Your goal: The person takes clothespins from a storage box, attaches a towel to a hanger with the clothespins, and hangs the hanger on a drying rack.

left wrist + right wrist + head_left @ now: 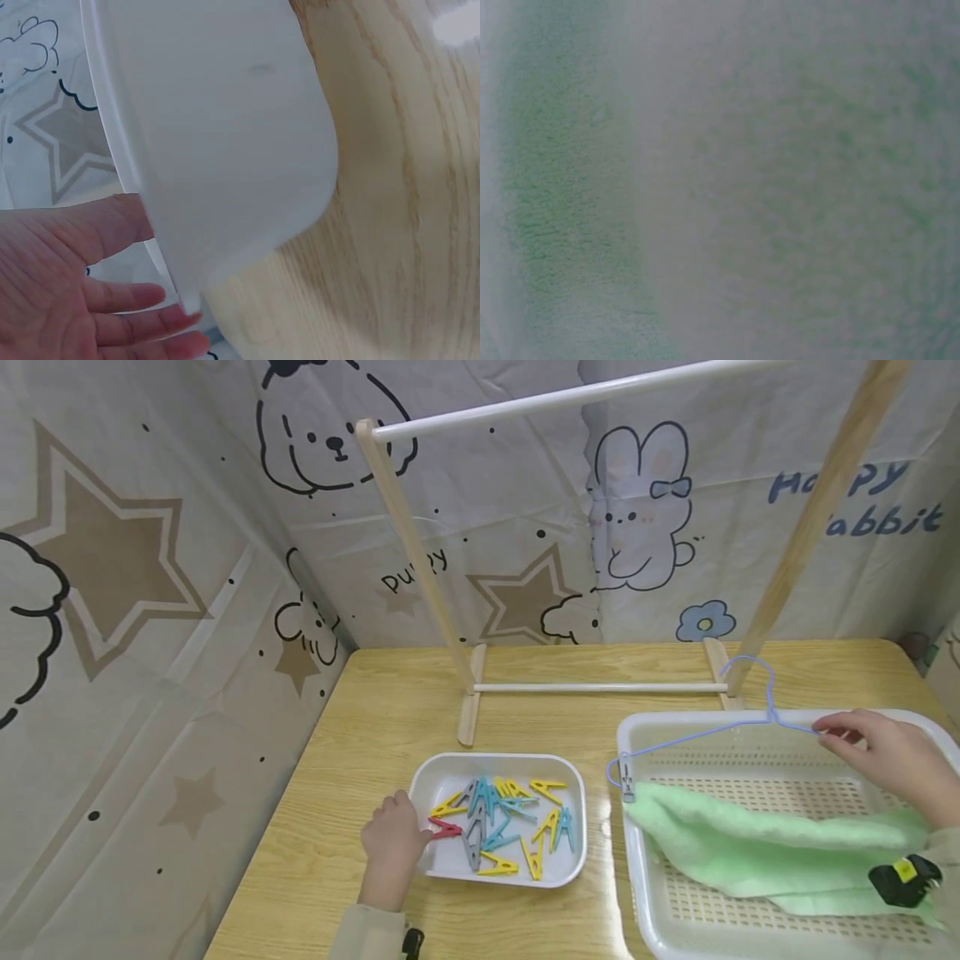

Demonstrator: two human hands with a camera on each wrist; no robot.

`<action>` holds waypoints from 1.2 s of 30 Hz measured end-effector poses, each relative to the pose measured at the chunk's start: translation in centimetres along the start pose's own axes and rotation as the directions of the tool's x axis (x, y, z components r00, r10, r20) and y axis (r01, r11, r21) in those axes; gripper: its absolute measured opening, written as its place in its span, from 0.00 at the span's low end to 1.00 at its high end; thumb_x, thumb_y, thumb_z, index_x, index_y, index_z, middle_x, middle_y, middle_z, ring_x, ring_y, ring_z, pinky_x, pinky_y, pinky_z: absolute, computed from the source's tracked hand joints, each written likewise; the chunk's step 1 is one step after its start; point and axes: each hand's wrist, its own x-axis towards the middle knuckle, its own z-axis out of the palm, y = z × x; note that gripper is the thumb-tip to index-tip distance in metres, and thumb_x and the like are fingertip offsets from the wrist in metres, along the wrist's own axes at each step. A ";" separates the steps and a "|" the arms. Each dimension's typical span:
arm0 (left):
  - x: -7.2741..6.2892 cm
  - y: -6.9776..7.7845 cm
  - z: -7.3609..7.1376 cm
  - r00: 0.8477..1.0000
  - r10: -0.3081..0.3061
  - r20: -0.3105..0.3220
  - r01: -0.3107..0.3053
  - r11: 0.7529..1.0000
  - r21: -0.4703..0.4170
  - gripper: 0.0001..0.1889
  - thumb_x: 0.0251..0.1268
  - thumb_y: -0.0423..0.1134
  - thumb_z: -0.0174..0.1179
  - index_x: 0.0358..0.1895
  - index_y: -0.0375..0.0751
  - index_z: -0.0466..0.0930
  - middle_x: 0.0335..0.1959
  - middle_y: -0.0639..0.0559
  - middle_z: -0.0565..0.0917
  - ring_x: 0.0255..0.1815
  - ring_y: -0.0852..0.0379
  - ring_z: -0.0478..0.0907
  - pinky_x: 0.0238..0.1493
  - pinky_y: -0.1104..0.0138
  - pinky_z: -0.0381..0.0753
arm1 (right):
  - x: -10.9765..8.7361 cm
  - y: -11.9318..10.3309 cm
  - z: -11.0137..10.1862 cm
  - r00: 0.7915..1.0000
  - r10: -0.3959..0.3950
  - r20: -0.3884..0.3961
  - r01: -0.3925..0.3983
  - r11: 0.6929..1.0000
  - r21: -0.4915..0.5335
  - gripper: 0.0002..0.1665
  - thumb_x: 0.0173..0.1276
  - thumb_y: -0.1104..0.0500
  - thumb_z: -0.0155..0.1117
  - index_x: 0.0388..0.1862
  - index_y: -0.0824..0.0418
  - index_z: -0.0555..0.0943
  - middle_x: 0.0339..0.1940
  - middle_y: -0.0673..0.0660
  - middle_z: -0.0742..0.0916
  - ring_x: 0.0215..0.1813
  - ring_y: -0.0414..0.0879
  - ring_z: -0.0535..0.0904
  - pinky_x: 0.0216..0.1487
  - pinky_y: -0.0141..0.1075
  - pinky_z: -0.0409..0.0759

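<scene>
My left hand [393, 831] grips the left rim of a white plastic bin [525, 880], thumb over the edge. In the left wrist view the thumb [112, 225] goes behind the rim while the fingers stay on the near side. Clothespins in yellow, blue and grey, plus a red clothespin [446, 829], lie inside the bin. My right hand [873, 747] pinches the right arm of a thin blue hanger [693, 735]. A metal clip [627, 778] at the hanger's left end holds a light green towel [757, 835]. Blurred green cloth fills the right wrist view.
Under the towel stands a large white basket [637, 877] with a perforated bottom. Behind both containers rises a drying rack with wooden posts [420, 560], a white top bar [570, 397] and a low crossbar [600, 687]. A printed curtain [525, 527] hangs behind the wooden table [330, 777].
</scene>
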 end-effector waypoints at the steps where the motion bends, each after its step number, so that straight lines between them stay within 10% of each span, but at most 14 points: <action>1: 0.0 -0.2 0.1 1.000 -0.009 0.012 0.009 1.000 -0.004 0.28 0.44 0.45 0.68 0.40 0.26 0.67 0.29 0.40 0.71 0.32 0.44 0.73 0.29 0.55 0.74 | 0.0 -0.4 -0.3 1.000 0.013 0.003 -0.013 1.000 0.003 0.11 0.57 0.62 0.63 0.37 0.68 0.79 0.27 0.58 0.82 0.28 0.51 0.76 0.22 0.45 0.72; 25: -0.6 -1.6 0.4 0.986 -0.062 0.156 0.065 0.998 -0.017 0.21 0.51 0.43 0.63 0.38 0.27 0.71 0.27 0.40 0.75 0.32 0.41 0.76 0.33 0.52 0.74 | -0.5 -1.0 -0.6 0.998 -0.012 -0.056 0.012 1.000 0.006 0.15 0.61 0.57 0.61 0.38 0.69 0.79 0.36 0.69 0.81 0.36 0.61 0.75 0.27 0.51 0.71; 36: -0.8 -2.1 0.4 0.973 -0.091 0.212 0.106 0.992 -0.064 0.22 0.55 0.46 0.59 0.41 0.26 0.71 0.29 0.38 0.77 0.33 0.41 0.76 0.35 0.51 0.74 | -0.8 -2.3 -2.3 0.986 -0.007 -0.167 -0.001 0.999 -0.049 0.15 0.61 0.52 0.60 0.37 0.64 0.79 0.38 0.69 0.80 0.17 0.45 0.67 0.16 0.40 0.65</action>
